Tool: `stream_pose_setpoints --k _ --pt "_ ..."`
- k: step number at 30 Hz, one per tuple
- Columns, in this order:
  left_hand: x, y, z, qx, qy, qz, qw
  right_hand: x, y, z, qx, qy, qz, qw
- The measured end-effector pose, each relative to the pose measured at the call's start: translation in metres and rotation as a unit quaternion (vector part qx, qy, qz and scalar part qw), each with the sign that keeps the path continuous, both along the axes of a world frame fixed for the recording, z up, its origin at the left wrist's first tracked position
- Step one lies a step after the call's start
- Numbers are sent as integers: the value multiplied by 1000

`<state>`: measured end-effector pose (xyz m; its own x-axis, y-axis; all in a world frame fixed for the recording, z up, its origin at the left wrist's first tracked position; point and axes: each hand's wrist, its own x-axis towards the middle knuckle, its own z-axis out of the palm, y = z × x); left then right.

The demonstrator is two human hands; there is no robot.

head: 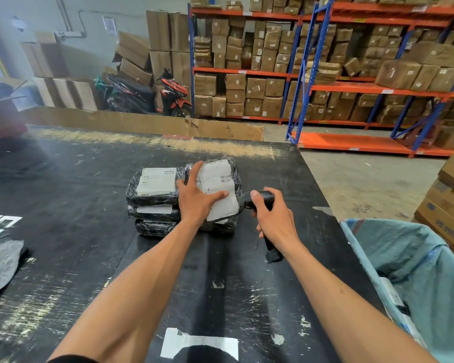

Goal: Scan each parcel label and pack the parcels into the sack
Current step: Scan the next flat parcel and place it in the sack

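Observation:
Two short stacks of black plastic-wrapped parcels with white labels stand side by side in the middle of the black table (71, 195). My left hand (195, 196) lies flat on the label of the top right parcel (218, 179), fingers spread. The left stack's top parcel (155, 184) shows its label untouched. My right hand (271, 213) grips a black handheld scanner (258, 199) by its handle, its head right beside that parcel's right edge. The light blue sack (414, 260) hangs open at the table's right side, with a parcel partly showing inside.
A grey cloth (0, 265) lies at the table's left edge. A white sticker (199, 343) is stuck near the front edge. A long cardboard panel (147, 124) lines the far edge. Shelving full of boxes, stacked cartons at right and a parked motorbike (144, 96) stand beyond.

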<state>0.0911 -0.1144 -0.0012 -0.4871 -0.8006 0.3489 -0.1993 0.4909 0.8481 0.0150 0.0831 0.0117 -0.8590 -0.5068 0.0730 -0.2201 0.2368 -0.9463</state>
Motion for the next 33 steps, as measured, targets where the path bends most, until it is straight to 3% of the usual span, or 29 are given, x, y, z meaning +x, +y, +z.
stream_pose_setpoints --k 8,16,25,27,30,33 --pt "11 -23 32 10 56 49 997 13 -27 -50 104 -6 47 993" --pt "31 -20 26 36 83 45 995 31 -49 -91 214 -41 46 975" --pt "29 -16 13 29 55 6 998 28 -48 -82 374 93 40 922" --pt "23 -13 13 24 45 -7 999 15 -40 -70 330 100 29 938" --pt "8 -8 14 20 38 -37 998 -16 -20 -47 140 56 28 988" --pt "-14 6 13 55 45 -96 993 -47 5 -24 6 39 44 998"
